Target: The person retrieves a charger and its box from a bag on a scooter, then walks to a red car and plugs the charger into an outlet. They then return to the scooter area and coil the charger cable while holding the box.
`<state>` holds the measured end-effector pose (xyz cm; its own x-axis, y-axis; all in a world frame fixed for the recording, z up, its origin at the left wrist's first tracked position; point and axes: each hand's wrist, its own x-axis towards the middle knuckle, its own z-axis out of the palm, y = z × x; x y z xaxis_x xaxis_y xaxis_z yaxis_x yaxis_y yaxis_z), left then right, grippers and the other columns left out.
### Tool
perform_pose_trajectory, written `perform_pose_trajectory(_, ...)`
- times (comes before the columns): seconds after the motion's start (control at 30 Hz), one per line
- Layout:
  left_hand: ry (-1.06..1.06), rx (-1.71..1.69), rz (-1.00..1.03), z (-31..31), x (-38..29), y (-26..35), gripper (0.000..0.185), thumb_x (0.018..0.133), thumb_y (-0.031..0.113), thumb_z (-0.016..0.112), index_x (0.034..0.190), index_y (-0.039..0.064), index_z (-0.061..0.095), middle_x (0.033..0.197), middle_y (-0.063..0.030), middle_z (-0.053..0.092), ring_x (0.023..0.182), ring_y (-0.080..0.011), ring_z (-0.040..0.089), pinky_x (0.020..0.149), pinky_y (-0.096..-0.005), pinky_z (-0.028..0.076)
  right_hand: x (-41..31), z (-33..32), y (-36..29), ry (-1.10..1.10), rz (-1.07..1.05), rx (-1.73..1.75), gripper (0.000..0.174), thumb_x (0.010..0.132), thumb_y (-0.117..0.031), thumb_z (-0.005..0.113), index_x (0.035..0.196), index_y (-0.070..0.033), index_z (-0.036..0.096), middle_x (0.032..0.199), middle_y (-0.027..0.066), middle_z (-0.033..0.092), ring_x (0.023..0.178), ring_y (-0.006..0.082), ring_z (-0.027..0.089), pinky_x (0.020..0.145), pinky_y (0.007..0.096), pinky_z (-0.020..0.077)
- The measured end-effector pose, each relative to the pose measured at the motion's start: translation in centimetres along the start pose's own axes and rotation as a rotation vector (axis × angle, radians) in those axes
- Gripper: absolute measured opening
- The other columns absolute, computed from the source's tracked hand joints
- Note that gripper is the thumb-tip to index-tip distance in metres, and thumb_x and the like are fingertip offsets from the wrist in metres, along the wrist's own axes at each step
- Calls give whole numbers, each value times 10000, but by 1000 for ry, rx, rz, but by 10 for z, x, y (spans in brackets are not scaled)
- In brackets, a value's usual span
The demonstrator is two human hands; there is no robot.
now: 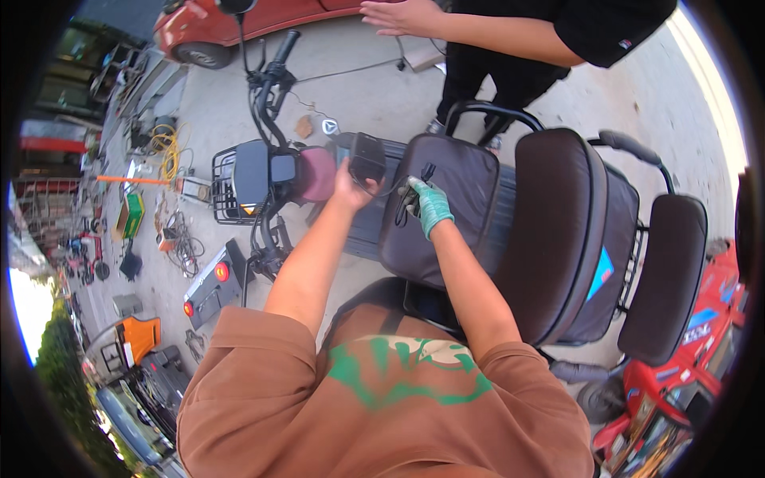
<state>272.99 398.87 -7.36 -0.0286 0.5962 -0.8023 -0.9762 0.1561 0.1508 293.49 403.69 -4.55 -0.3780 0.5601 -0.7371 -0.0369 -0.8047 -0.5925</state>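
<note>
In my bare left hand (352,192) rests a black box-shaped power adapter (367,154), its cable bending away toward the right. My right hand (431,206), in a green and grey work glove, grips a bundled black cable (404,210). A black plug (428,172) sticks up past the gloved fingers. Both hands hover over an electric tricycle, the gloved one above its dark brown seat cushion (439,251) and the bare one above the ribbed footboard (364,236).
A person in black (508,42) stands across the tricycle with one hand held out. Handlebars (272,107) and a front basket (226,185) are on the left. The padded backrest (547,239) rises on the right. Coiled cables (185,242) and a tail-light panel (215,284) lie on the concrete.
</note>
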Motion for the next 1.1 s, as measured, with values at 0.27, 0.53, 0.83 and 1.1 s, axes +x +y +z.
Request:
perform_pose_trajectory(0.27,355,828,311,53,-1,46,401,927,562,475,1098,200,507,862,-5,575,701,-162,558,495,-290,425,48,79,-13,-202,309,330,357,831,-522,696,825,-169,641,666,-7,637,471,83,531,351,206,349)
perform_pose_trajectory(0.53,208,720,410,120,-15,110,402,929,501,488,1192,203,432,982,-42,567,800,-215,570,577,-365,453,27,146,-95,-104,-170,-332,398,751,-517,778,758,-137,663,617,-17,582,467,102,497,407,231,347)
perform_pose_trajectory(0.83,150,865,433,166,-28,139,558,857,408,586,1291,201,305,1197,-96,541,1011,-283,581,700,-461,526,55,187,-158,25,-158,-541,518,768,-729,598,811,-213,627,617,1,558,468,149,456,452,326,310)
perform_pose_trajectory(1.1,47,880,592,184,-51,149,599,905,369,554,1420,206,293,1313,-134,484,1154,-313,524,844,-447,521,68,216,-189,5,-161,-180,384,754,-583,612,878,-222,648,707,-14,621,545,152,529,468,315,355)
